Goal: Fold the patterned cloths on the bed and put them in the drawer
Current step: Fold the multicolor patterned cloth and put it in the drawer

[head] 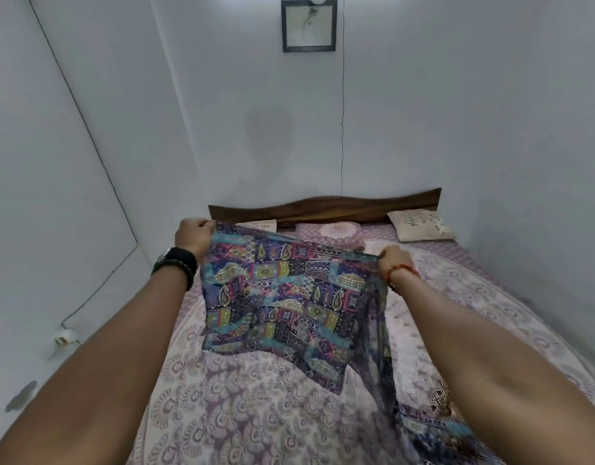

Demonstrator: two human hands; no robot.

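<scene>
I see thin matt patterned cloth (282, 297) between my hands | printed matt bedsheet (256, 414) below them | dark smooth wooden headboard (323, 204) beyond

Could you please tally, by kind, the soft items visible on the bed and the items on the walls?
Patterned cloths: 1, the multicoloured cloth held up by the left hand and right hand
Pillows and cushions: 3, a cream cushion, a purple pillow, a pale pillow
Bedsheets: 1
Framed pictures: 1
Total: 6

A cream pillow (420, 225) at the head of the bed (256, 414) carries dark lettering, too blurred to read.
</scene>
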